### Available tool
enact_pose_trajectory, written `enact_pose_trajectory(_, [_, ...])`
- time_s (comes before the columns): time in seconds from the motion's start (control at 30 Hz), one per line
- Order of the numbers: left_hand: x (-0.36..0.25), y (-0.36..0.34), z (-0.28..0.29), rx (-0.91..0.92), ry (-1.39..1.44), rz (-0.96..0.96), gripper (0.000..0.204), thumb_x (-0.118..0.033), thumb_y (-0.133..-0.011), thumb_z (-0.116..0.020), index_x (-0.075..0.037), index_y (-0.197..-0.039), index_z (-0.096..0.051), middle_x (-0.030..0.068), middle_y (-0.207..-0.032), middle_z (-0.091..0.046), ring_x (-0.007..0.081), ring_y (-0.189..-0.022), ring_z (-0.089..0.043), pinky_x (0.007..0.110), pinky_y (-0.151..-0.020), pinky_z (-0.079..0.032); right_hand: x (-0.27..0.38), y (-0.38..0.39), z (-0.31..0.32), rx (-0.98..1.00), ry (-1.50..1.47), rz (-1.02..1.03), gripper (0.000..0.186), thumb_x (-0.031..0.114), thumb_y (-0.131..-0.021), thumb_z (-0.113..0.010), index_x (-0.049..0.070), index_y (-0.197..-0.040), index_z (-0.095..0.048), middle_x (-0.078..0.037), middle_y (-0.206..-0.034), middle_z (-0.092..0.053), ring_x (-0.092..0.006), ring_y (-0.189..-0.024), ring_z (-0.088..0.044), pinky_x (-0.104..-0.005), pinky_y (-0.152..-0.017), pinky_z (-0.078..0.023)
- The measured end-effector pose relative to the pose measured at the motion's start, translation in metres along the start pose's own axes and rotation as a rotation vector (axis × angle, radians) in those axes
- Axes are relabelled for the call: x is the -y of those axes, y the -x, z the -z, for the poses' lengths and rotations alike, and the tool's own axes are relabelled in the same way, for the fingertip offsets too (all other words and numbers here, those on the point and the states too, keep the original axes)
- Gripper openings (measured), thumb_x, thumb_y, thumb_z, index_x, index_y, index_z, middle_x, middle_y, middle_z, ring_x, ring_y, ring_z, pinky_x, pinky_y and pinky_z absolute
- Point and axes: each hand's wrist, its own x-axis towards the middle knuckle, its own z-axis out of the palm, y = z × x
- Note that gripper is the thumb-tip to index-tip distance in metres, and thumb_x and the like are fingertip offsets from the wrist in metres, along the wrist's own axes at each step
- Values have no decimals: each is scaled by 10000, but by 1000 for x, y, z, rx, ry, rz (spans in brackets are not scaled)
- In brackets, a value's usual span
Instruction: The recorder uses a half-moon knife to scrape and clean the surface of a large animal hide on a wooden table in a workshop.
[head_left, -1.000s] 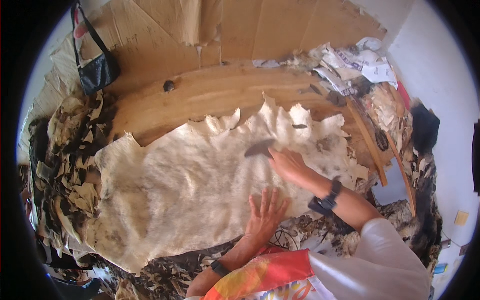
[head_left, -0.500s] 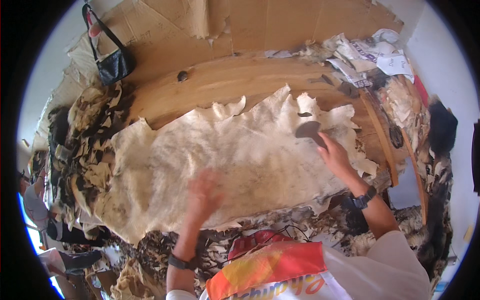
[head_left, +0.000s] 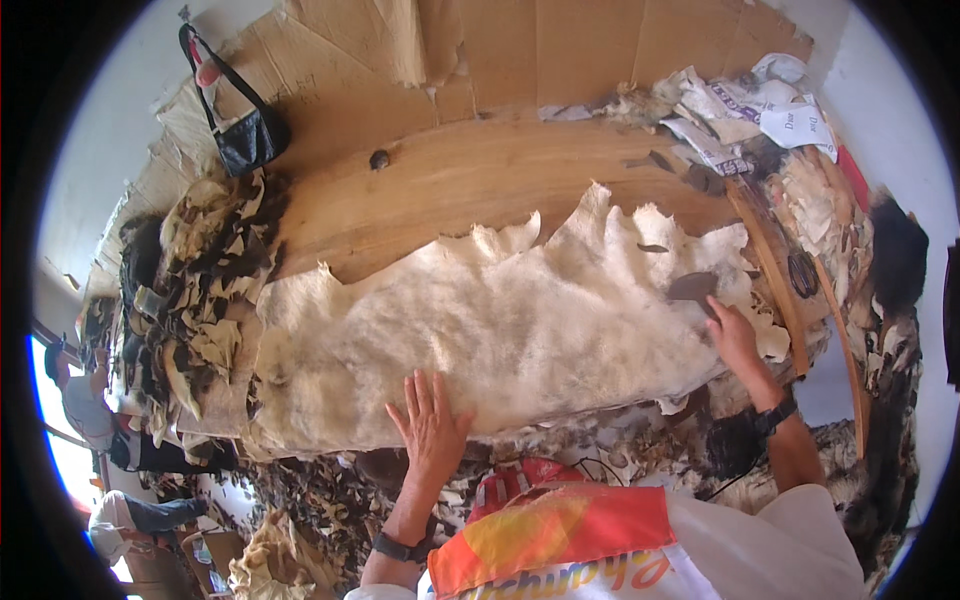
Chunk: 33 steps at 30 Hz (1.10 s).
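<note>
A large cream hide (head_left: 520,320), with short hair or nap and a ragged outline, lies spread along the front of a wooden board (head_left: 480,165). My left hand (head_left: 432,425) rests flat on its near edge, fingers spread. My right hand (head_left: 735,335) is closed around the grip of a dark half-moon knife (head_left: 692,287), whose rounded blade lies over the hide's right part. The fingers hide the grip itself. A small dark slit or hole (head_left: 652,248) shows in the hide beyond the blade.
Dark and pale hide scraps (head_left: 205,290) are heaped at the left, with more below the board. A wooden strip (head_left: 770,275) and paper patterns (head_left: 795,125) lie at the right. A black bag (head_left: 250,140) hangs at the back left. Another person (head_left: 90,405) is at the far left.
My left hand, blurred before, now lies flat at the hide's near edge. My right hand and the knife have moved right and nearer. The hide's near left corner no longer hangs as low.
</note>
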Motion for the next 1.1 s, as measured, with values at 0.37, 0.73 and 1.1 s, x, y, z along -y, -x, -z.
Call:
enact_pose_trajectory(0.37, [-10, -24, -26, 58, 0, -722, 598, -181, -800, -510, -174, -1361, -302, 117, -1428, -229, 334, -1316, -211, 573, -1009, -213, 303, -3, -33, 355, 0, 343, 380, 211, -853, -495, -43, -1136, -484, -222, -874, -570, -377, -695, -599, -432, -548, -500])
enact_pose_trajectory(0.73, [1, -29, -33, -20, 115, -758, 600, -139, -807, -464, -122, -1374, -269, 140, -1426, -232, 332, -1314, -223, 556, -1016, -196, 321, -68, -74, 145, 41, 270, 357, 262, -871, -448, 35, -1142, -497, -215, -923, -608, -381, -900, -579, -477, -758, -453])
enact_pose_trajectory(1.1, [-2, -31, -37, -21, 69, -731, 565, -170, -810, -466, -126, -1352, -311, 145, -1418, -246, 331, -1309, -234, 565, -1002, -220, 343, -107, -56, 283, -36, 268, 335, 243, -862, -469, 46, -1129, -513, -219, -902, -603, -401, -870, -566, -475, -742, -457])
